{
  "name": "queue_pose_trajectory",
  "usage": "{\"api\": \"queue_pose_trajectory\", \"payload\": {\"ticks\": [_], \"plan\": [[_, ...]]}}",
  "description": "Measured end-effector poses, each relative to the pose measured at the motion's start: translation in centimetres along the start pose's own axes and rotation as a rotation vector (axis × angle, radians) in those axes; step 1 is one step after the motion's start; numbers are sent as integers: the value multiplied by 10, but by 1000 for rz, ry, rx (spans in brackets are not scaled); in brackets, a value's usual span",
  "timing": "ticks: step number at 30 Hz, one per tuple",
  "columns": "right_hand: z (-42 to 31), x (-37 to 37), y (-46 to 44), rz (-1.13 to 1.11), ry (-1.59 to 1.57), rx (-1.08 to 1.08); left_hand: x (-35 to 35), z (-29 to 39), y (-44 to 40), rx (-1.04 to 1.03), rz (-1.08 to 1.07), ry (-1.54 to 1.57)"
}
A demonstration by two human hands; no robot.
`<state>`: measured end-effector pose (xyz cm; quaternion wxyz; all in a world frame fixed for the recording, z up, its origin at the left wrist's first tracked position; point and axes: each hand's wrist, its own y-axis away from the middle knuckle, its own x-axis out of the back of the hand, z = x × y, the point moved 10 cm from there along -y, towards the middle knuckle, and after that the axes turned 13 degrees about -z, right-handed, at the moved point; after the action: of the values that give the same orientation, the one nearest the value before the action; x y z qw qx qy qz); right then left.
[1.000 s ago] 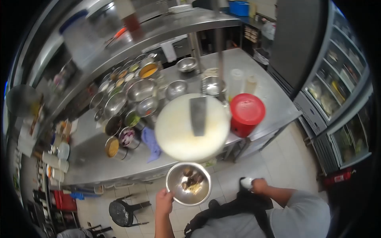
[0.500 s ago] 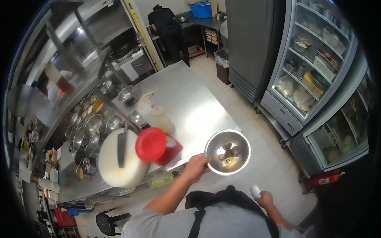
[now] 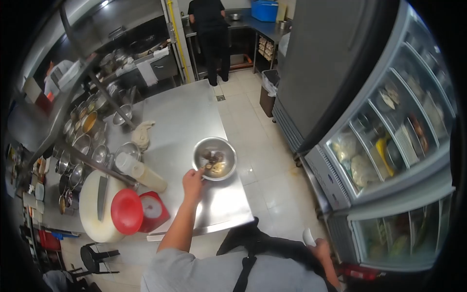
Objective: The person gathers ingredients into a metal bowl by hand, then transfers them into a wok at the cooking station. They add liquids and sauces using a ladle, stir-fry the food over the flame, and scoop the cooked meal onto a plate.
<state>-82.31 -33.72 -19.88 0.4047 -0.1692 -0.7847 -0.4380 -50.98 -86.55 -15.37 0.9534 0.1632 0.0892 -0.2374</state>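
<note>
In the head view, my left hand [image 3: 193, 184] grips the near rim of a steel mixing bowl [image 3: 229, 158] over the metal worktable. Dark brown chunks and pale yellowish pieces [image 3: 214, 161] lie in the bowl. Low at my right side, my right hand [image 3: 320, 250] is closed on a small, smooth white object [image 3: 308, 237], perhaps a dish; its kind is unclear. Left of my forearm stand a red kitchen scale [image 3: 153, 211] with a red pan [image 3: 127, 211] and a round white cutting board [image 3: 92, 214] with a knife [image 3: 102, 197] on it.
Squeeze bottles [image 3: 141, 173], a cloth [image 3: 142, 135] and several metal bowls crowd the left of the worktable [image 3: 180, 112]. To the right stand a grey cabinet [image 3: 321, 73] and glass-door fridges [image 3: 389, 131]. A person in black [image 3: 209, 34] works at the back counter, near a bin [image 3: 268, 92].
My left hand has carried the bowl from beyond the table's edge to over the tabletop, leftward and away from me. The view has shifted; my right hand keeps the white object.
</note>
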Motion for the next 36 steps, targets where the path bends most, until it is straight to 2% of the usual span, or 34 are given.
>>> {"api": "queue_pose_trajectory", "payload": {"ticks": [2, 6, 8, 11, 15, 18, 20, 22, 26, 30, 31, 33, 35, 36], "plan": [[-3, 38, -23, -23, -10, 9, 20, -2, -17, -10, 223, 164], [-12, 92, -87, -21, 52, 56, 30, -11, -64, -117, 371, 392], [-10, 113, -121, 4, 46, 89, 23, -3, -80, -125, 436, 401], [-13, 126, -195, -10, 150, 238, 4, 7, -87, -181, 532, 391], [-78, 156, -284, -30, 280, 582, -22, 33, -67, -379, 625, 230], [-166, 194, -328, -74, 364, 824, -41, 36, -53, -468, 650, 212], [-231, 220, -343, 6, 430, 1030, -50, 37, -45, -456, 700, 241], [-309, 243, -351, -45, 475, 1158, -55, 32, -51, -447, 693, 354], [-466, 258, -354, 84, 589, 1445, -42, 32, -67, -432, 809, 399], [-624, 238, -354, 173, 592, 1714, 1, 35, -93, -391, 989, 477], [-661, 230, -351, 159, 572, 1784, 14, 40, -107, -458, 1023, 564], [-729, 201, -355, 116, 592, 1889, 58, 34, -138, -458, 1056, 595], [-776, 168, -365, 90, 624, 1933, 94, 44, -165, -484, 1080, 637], [-794, 151, -362, 48, 655, 2028, 118, 51, -181, -494, 1091, 631]]}}
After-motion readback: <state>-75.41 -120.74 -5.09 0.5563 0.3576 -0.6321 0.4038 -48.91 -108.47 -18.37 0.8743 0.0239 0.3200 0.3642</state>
